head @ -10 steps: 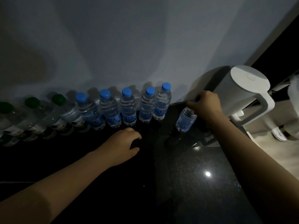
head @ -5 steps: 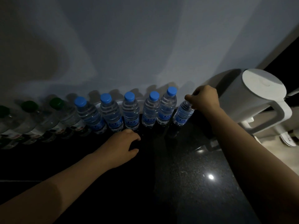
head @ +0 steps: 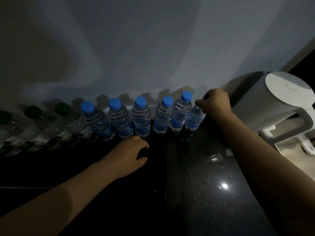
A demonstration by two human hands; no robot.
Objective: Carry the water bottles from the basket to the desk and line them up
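Note:
Several blue-capped water bottles [head: 141, 120] stand in a row against the wall on the dark speckled desk [head: 204, 176]. To their left stand three green-capped bottles [head: 71, 121]. At the row's right end a small blue-labelled bottle [head: 194, 120] stands on the desk, and my right hand [head: 214, 104] grips its top, hiding the cap. My left hand [head: 129, 154] rests on the desk in front of the row, fingers curled loosely, holding nothing. The basket is out of view.
A white electric kettle [head: 279, 106] with a big handle stands just right of my right hand. The desk's right edge drops to a lit pale floor [head: 300, 164]. A plain wall [head: 153, 48] backs the row.
My right hand carried the bottle up and back from the desk's middle and set it down at the row's right end. My left hand stayed put.

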